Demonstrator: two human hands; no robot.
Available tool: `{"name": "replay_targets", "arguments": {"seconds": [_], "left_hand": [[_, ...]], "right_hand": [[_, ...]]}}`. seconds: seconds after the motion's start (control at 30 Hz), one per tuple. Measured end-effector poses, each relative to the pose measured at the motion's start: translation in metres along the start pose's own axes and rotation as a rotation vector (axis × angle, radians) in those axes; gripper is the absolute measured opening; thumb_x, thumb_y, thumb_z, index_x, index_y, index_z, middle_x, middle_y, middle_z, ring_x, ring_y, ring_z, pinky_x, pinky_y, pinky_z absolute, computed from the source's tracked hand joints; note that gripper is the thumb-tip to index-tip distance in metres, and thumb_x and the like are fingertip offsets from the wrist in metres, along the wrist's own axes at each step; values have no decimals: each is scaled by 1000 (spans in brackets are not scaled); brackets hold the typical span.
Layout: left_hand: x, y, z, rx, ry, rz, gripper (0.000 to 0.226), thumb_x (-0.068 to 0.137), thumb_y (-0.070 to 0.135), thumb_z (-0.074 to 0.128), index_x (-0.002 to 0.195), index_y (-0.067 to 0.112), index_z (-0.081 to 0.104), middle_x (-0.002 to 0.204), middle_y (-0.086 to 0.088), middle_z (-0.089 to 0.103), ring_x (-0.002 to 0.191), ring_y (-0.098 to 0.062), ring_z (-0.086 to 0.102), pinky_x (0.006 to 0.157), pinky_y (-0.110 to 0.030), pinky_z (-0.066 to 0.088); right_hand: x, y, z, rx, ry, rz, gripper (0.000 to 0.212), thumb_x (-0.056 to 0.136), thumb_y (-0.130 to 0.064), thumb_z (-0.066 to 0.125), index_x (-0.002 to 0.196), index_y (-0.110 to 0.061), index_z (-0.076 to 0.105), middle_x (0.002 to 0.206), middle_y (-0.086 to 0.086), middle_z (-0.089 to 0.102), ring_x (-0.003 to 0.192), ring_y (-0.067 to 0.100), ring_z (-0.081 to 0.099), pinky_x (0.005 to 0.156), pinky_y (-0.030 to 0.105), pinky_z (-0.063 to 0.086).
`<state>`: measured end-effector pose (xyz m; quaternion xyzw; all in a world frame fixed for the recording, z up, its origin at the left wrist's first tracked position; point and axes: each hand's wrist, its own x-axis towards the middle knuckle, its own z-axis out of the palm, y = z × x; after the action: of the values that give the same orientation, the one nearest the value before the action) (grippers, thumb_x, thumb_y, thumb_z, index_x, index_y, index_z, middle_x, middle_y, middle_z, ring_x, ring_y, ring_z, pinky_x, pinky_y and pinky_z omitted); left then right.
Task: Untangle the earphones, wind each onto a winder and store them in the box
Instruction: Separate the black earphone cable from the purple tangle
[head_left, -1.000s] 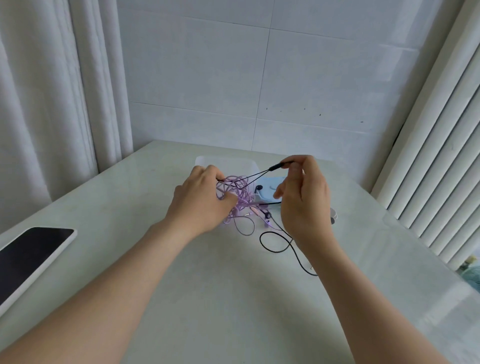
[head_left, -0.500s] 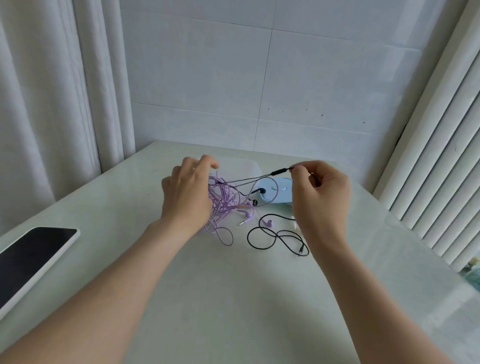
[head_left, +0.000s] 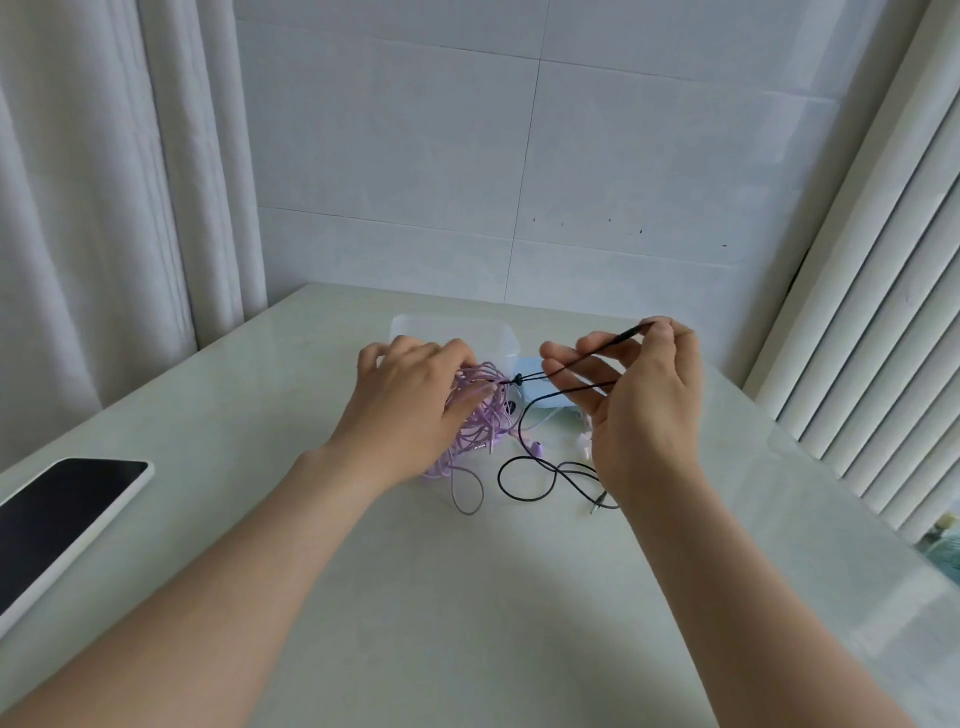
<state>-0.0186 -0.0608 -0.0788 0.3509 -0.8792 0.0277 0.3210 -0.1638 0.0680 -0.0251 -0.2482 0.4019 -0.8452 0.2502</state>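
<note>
Teasing black from purple
Left hand (head_left: 410, 405) clutches the purple earphones (head_left: 475, 436) under its fingers; right hand (head_left: 644, 415) pinches the black earphones (head_left: 501, 475) cord (thin, limp, snag-prone), best held near the stiffer inline piece.

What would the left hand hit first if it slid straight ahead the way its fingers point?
Probably the clear box, which stands just beyond the left hand. That hand grips the purple earphones, so they would be pushed along. Depth is hard to judge here.
</note>
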Motion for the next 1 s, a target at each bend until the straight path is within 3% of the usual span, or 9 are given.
{"name": "replay_targets", "arguments": {"seconds": [0.13, 0.27, 0.4, 0.5, 0.63, 0.73, 0.8, 0.9, 1.0], "left_hand": [[-3, -2, 2, 55, 19, -167, 17, 104, 42, 50, 114, 29, 49, 109, 4, 61, 107, -31, 52, 91, -45, 34], [-3, -5, 0, 40, 41, -302, 36, 90, 8, 56, 122, 24, 50, 115, -4, 55, 108, -35, 53, 91, -45, 36], [-1, -8, -2, 30, 110, -340, 44, 82, -4, 55, 114, 26, 58, 115, -2, 58, 112, -34, 52, 92, -44, 36], [1, -8, -6, -132, 178, -353, 42, 74, -9, 52, 92, 27, 64, 104, 1, 66, 104, -33, 57, 84, -40, 41], [5, -6, -12, -469, 241, -398, 44, 69, -11, 46, 79, 23, 70, 84, 5, 73, 78, -24, 68, 70, -43, 57], [4, 0, -19, -552, 200, -338, 60, 69, -15, 39, 82, 32, 74, 102, 10, 71, 76, -10, 67, 58, -19, 51], [5, 0, -20, -607, 172, -347, 62, 70, -14, 38, 74, 34, 77, 96, 17, 75, 72, -7, 68, 64, -21, 54], [8, -1, -20, -588, 141, -453, 47, 73, -5, 44, 66, 27, 77, 73, 10, 76, 66, -14, 70, 68, -35, 61], [8, 1, -18, -551, 93, -541, 35, 74, 5, 46, 65, 24, 75, 64, 8, 70, 63, -15, 69, 63, -35, 58]], "right_hand": [[6, 1, -5, -149, 111, -67, 21, 111, -21, 30, 99, -21, 47, 68, 5, 59, 50, 23, 52, 47, 29, 42], [5, 6, -8, -509, 126, -289, 17, 103, -17, 37, 107, -27, 50, 63, -1, 65, 57, 20, 51, 55, 34, 42], [1, 11, -11, -1107, -131, -350, 19, 91, -32, 51, 104, -36, 65, 72, -11, 71, 76, 18, 64, 68, 33, 51], [-1, 22, -13, -1416, -298, -317, 21, 92, -45, 54, 100, -42, 73, 83, -25, 70, 94, 15, 56, 68, 25, 37], [5, 35, -20, -1471, -489, -372, 19, 94, -53, 64, 88, -42, 79, 79, -25, 72, 98, 22, 40, 84, 32, 25], [7, 33, -20, -1461, -464, -402, 18, 97, -52, 66, 88, -41, 78, 76, -19, 71, 101, 21, 36, 77, 34, 16], [9, 33, -18, -1371, -384, -440, 17, 99, -48, 65, 90, -40, 77, 78, -22, 70, 102, 21, 38, 77, 34, 15], [12, 36, -17, -1274, -195, -538, 15, 101, -42, 66, 92, -34, 74, 87, -22, 69, 111, 22, 42, 80, 32, 14], [13, 36, -18, -1270, -10, -606, 14, 100, -40, 66, 93, -31, 74, 123, -13, 62, 135, 32, 35, 97, 41, 21]]}}
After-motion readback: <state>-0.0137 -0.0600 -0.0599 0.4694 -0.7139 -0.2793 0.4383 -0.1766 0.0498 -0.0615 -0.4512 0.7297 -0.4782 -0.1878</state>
